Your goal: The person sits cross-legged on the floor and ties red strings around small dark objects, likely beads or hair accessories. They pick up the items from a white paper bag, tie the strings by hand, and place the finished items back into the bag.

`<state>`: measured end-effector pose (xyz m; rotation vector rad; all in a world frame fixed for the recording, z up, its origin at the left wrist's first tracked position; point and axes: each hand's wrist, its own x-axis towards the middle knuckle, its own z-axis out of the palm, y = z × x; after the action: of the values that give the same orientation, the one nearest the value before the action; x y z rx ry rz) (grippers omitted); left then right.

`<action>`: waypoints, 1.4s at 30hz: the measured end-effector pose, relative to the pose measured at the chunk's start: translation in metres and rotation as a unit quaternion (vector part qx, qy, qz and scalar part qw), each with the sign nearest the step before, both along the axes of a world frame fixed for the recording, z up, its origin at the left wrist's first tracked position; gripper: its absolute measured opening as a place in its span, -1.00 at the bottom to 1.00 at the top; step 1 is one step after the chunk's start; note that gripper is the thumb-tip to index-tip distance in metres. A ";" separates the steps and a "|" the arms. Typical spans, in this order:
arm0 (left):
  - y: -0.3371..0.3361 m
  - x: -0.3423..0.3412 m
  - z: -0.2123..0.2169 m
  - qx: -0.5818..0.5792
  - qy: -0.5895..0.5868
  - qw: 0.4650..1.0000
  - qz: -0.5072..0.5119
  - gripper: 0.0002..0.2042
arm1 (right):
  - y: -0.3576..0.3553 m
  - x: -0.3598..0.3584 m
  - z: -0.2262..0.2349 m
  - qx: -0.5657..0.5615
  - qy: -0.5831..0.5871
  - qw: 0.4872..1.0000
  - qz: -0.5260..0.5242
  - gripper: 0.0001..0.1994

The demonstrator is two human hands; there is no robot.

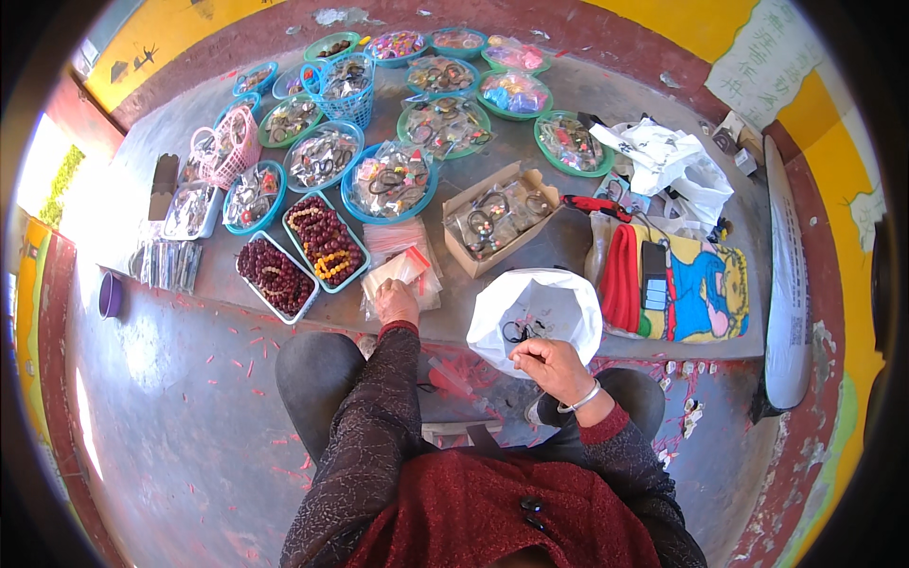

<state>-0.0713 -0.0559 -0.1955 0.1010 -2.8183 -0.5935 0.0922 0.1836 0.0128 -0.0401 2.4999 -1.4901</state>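
Bags (402, 242), small, clear and flat, are lying in a loose pile just left of the cardboard box (458, 244), and my left hand (396, 301) is reaching onto their near end. My fingers there are touching the top bags; whether they are pinching one, I cannot tell. My right hand (556, 371) is hovering at the near edge of a white bag (484, 320), which is standing open on the near side of the box. I am curling those fingers in, thumb against forefinger, and I cannot tell whether they are gripping anything. A black cord (514, 332) is showing just beyond the fingertips, and a few small dark pieces are lying inside the white bag.

The cardboard box itself is holding clear packets with dark cords and beads. Farther left of it, one tray (304, 315) is holding dark red beads, and a second tray (366, 261) is holding dark red ones with a yellow string among them. Left of the box and slightly beyond it, a blue basket (352, 205) is brimming with packets. Beyond the box, a green basket (487, 142) is carrying more packets. Right of the box, a phone (654, 275) is lying on a colourful cloth (705, 289).
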 end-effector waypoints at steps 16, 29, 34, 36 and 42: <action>0.040 -0.005 0.122 0.670 -0.018 0.742 0.023 -0.83 | 0.007 0.002 -0.014 -0.016 0.038 0.997 -0.059 -0.81; 0.059 0.133 0.207 0.695 -0.348 0.598 -0.196 -0.80 | 0.013 0.003 0.005 -0.355 -0.077 0.927 -0.097 -0.70; 0.061 0.136 0.189 0.693 -0.337 0.598 -0.221 -0.79 | 0.011 0.005 -0.008 -0.336 -0.068 0.933 -0.113 -0.81; 0.062 0.134 0.189 0.696 -0.338 0.590 -0.231 -0.79 | 0.013 0.003 -0.015 -0.316 -0.074 0.938 -0.126 -0.81; 0.061 0.125 0.198 0.674 -0.354 0.600 -0.247 -0.80 | 0.011 0.001 -0.014 -0.310 -0.085 0.940 -0.116 -0.81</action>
<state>0.0539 0.0054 0.0021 -0.2405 -2.0304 -3.2432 0.0932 0.1948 -0.0017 0.2753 1.8599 -2.2156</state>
